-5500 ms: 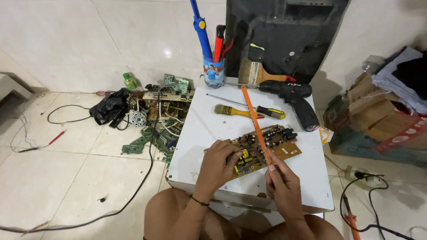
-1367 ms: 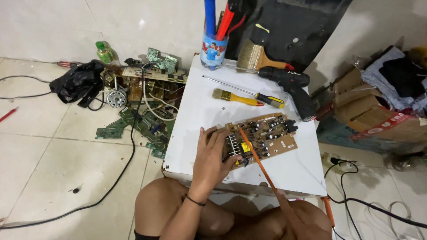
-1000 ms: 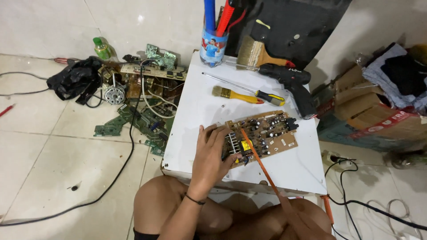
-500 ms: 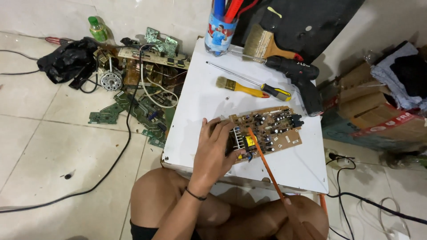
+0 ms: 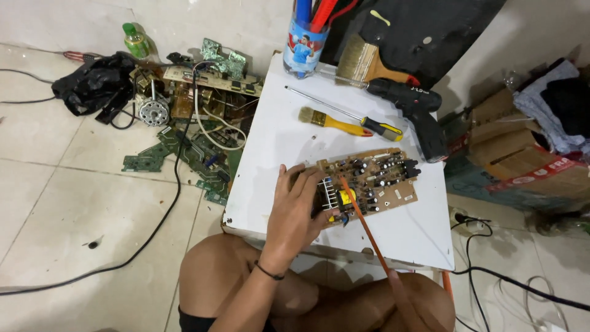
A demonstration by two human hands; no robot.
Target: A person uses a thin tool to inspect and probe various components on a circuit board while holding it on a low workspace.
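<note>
A brown circuit board (image 5: 381, 181) with several black components lies on the small white table (image 5: 276, 135). My left hand (image 5: 294, 212) presses on the board's left end, fingers spread over its edge beside a metal heat sink and a yellow part. A thin orange rod (image 5: 364, 222) slants from the board's left part down to my right hand (image 5: 401, 296). That hand grips the rod's lower end just below the table's front edge and is hard to separate from my bare knees.
Behind the board lie a yellow-handled paintbrush (image 5: 329, 120), a long screwdriver (image 5: 369, 123), a black cordless drill (image 5: 418, 110), a wide brush (image 5: 369, 64) and a cup of tools (image 5: 305, 52). Scrap boards (image 5: 203, 154), a motor, a black bag and cables litter the left floor. Cardboard boxes (image 5: 516, 147) stand right.
My right hand has dropped from the board to below the table edge, still on the orange rod. The left hand stays on the board. The view has shifted.
</note>
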